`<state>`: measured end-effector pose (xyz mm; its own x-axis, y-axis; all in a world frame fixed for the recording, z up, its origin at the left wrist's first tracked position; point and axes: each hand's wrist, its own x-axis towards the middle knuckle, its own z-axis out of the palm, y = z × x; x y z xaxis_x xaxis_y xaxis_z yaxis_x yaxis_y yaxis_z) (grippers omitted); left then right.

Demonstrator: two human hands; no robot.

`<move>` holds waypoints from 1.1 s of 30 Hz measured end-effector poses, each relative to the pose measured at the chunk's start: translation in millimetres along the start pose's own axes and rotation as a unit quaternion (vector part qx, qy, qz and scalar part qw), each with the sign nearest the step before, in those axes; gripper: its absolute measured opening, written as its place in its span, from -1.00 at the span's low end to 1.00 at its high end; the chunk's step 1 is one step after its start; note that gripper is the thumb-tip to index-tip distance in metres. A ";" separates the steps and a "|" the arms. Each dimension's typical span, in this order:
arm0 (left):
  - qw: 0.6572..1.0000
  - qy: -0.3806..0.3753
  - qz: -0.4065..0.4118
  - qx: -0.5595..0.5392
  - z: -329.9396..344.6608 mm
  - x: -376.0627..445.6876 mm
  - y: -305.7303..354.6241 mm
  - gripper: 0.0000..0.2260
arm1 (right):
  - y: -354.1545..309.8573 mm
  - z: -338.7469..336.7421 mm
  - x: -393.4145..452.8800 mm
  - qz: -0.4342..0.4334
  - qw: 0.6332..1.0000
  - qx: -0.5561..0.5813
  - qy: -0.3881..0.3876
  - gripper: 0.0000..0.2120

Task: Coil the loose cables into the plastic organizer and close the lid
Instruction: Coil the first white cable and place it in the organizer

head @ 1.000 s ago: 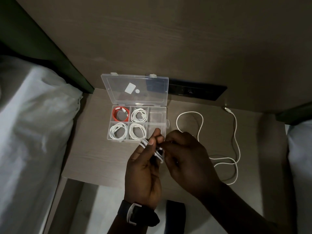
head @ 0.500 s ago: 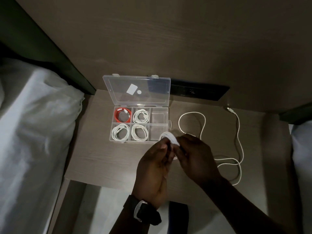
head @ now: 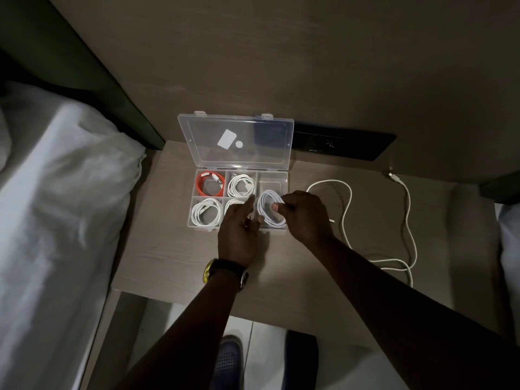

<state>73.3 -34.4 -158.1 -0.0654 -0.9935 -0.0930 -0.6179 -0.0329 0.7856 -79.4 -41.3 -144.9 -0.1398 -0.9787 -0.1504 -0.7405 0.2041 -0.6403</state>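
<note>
The clear plastic organizer (head: 284, 183) sits on the bedside table with its lid (head: 239, 142) standing open at the back. An orange coil (head: 210, 183) and white coils (head: 241, 186) fill the left and middle compartments. My right hand (head: 302, 213) pinches a coiled white cable (head: 267, 211) over the front right compartment. My left hand (head: 239, 229) hovers beside it with fingers spread, covering part of the front middle coil. A loose white cable (head: 405, 209) snakes across the table to the right.
The wooden bedside table (head: 168, 249) is flanked by a white-sheeted bed (head: 56, 220) on the left and more white bedding (head: 509, 249) on the right. A dark socket panel (head: 343, 143) sits in the wall behind. Shoes (head: 230, 358) show on the floor below.
Both hands moved forward from in front of the box to over it. The coiled white cable went with the right hand to the front right compartment, and the left hand let go and spread.
</note>
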 end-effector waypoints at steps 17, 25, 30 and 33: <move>0.976 -0.087 0.104 0.170 7.9 5.1 -9.1 -0.57 | 2.3 11.1 16.7 -0.094 0.952 -0.270 -0.106 -0.73; 0.962 -0.118 0.035 0.243 10.2 8.9 5.6 -0.56 | 23.3 5.5 -16.4 -0.113 0.983 -0.132 -0.060 -0.83; 0.958 -0.146 0.017 0.248 12.2 10.7 5.8 -0.55 | 16.2 -5.1 -26.0 -0.025 0.986 -0.145 -0.084 -0.84; 0.963 -0.154 -0.033 0.220 10.9 18.7 9.3 -0.64 | -1.4 -9.2 -10.9 0.035 0.976 -0.168 -0.133 -0.84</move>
<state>57.8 -52.1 -159.2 -0.2028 -0.9092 -0.3636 -0.8959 0.0223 0.4437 -82.9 -31.1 -135.5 -0.0552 -0.9134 -0.4032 -0.9150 0.2080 -0.3458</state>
